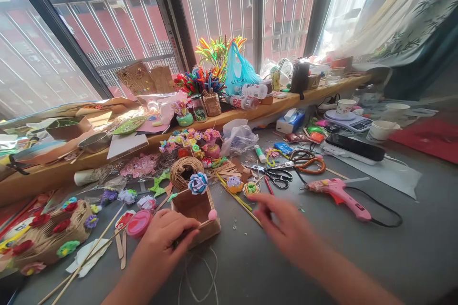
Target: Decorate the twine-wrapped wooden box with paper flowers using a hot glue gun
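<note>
My left hand (165, 236) grips the near left wall of a small open-topped cardboard box (205, 231) trimmed with twine. A blue-and-white paper flower (198, 183) is on the box's far edge, and a pink pompom (213, 215) sits at its right corner. To the right, my right hand (282, 221) reaches over the table with thumb and index finger apart. Its index fingertip is at a yellow-green flower (251, 189); whether they touch I cannot tell. Beside that one lies a purple-and-orange flower (234, 184). A loose thin string (214, 271) trails below the box.
A pink glue gun (339, 195) with its cord lies right. Black scissors (277, 175) and orange-handled scissors (311, 162) are behind my right hand. A twine roll (186, 171) stands behind the box. At left are a pink tub (139, 223) and a flower-covered twine basket (53, 233).
</note>
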Action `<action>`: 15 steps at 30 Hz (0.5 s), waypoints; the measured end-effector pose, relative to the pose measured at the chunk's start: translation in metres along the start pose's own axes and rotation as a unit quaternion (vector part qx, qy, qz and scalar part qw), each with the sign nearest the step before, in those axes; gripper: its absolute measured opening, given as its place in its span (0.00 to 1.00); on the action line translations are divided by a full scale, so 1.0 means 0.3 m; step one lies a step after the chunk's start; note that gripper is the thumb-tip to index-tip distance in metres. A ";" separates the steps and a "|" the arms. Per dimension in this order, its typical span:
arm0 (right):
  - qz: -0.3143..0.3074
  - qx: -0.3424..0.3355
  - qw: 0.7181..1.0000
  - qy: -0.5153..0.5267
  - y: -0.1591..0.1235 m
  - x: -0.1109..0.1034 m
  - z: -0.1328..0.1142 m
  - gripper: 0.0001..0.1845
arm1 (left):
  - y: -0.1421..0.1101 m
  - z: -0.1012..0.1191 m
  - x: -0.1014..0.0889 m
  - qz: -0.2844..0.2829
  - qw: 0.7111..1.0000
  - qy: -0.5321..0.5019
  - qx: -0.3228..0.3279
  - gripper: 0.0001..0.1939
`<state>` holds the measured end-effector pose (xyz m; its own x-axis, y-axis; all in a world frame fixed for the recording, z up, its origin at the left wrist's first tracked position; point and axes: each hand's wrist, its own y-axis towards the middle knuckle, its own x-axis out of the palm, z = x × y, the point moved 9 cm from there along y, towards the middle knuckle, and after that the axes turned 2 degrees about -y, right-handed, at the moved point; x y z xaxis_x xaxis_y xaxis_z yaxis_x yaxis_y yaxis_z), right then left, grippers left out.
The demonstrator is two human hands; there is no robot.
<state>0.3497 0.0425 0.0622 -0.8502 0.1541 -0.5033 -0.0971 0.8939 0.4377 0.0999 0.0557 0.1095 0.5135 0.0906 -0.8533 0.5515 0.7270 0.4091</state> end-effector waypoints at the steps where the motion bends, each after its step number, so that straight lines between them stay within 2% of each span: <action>1: -0.039 -0.026 0.999 -0.011 0.037 0.050 -0.029 0.24 | 0.000 -0.001 -0.003 0.001 1.000 0.000 0.004 0.05; 4: -0.173 -0.037 0.981 -0.080 0.138 0.204 -0.060 0.51 | 0.000 -0.002 -0.008 0.006 1.000 -0.001 0.014 0.04; 5: -0.210 -0.031 0.972 -0.103 0.168 0.248 -0.060 0.55 | 0.000 -0.002 -0.008 0.008 1.000 -0.001 0.017 0.04; 7: -0.244 -0.025 0.961 -0.130 0.224 0.313 -0.061 0.54 | 0.001 -0.003 -0.006 0.007 1.000 -0.003 0.021 0.04; 10: -0.238 -0.015 0.961 -0.138 0.300 0.366 -0.067 0.46 | 0.000 -0.011 0.000 -0.001 1.000 -0.006 0.018 0.04; 12: -0.233 -0.010 0.963 -0.132 0.342 0.375 -0.074 0.33 | -0.004 -0.021 0.007 -0.012 1.000 -0.002 0.008 0.04; 14: -0.228 -0.007 0.967 -0.116 0.375 0.344 -0.083 0.16 | -0.007 -0.030 0.014 -0.025 1.000 -0.001 -0.004 0.05; 15: -0.226 -0.006 0.968 -0.104 0.383 0.309 -0.085 0.12 | -0.008 -0.034 0.017 -0.029 1.000 -0.002 -0.010 0.05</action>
<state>0.2464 0.1488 0.0848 -0.5962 -0.1691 -0.7848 -0.4420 0.8852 0.1451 0.0945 0.0612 0.1008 0.4830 0.0446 -0.8745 0.5681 0.7440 0.3518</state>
